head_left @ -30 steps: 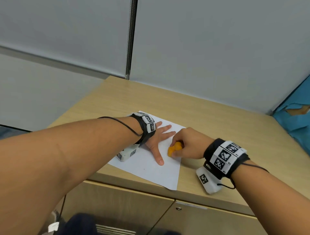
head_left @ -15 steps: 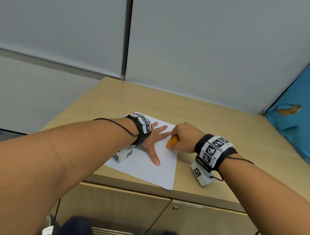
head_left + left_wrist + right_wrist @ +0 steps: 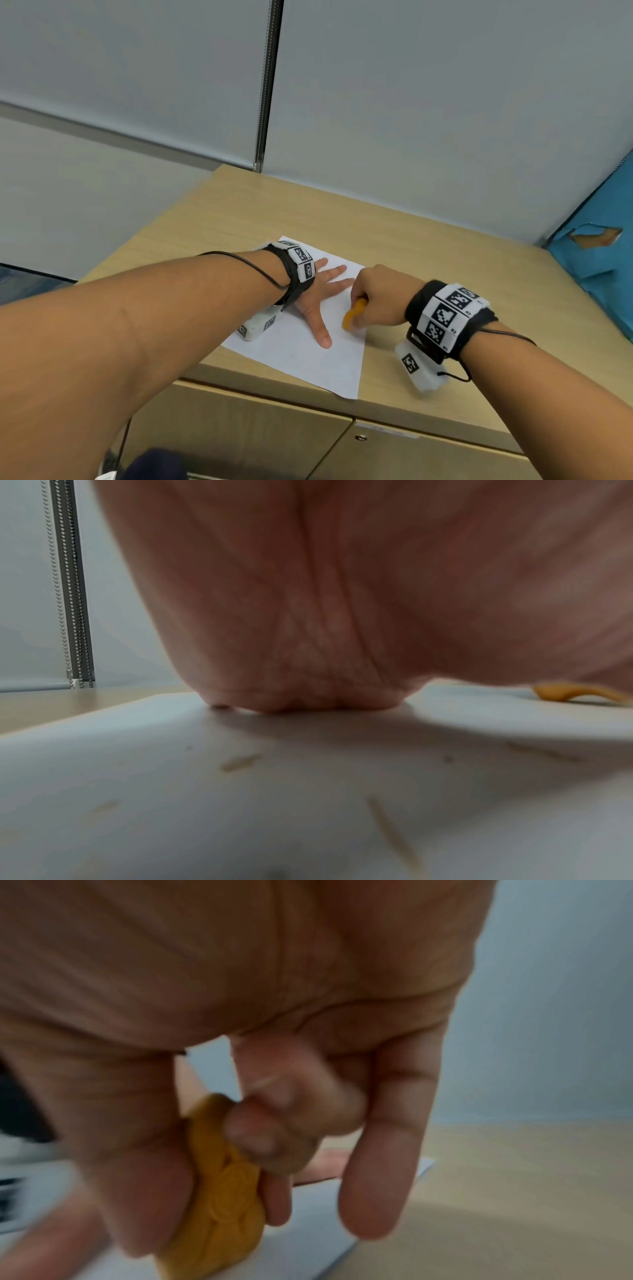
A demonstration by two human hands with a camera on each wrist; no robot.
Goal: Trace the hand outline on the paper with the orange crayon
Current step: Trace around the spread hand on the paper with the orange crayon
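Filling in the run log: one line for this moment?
left hand flat on paper | right hand grips orange crayon, tip on paper beside thumb | tracing underway

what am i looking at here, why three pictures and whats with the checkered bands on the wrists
No machine here: a person wears three cameras, one on the head and one on each wrist, and the checkered bands hold the wrist cameras. The head view looks down at a wooden cabinet top with a white paper on it. The left hand lies flat on the paper with fingers spread. The right hand grips an orange crayon, its tip down on the paper beside the left thumb. The two close-ups look out from under each palm.
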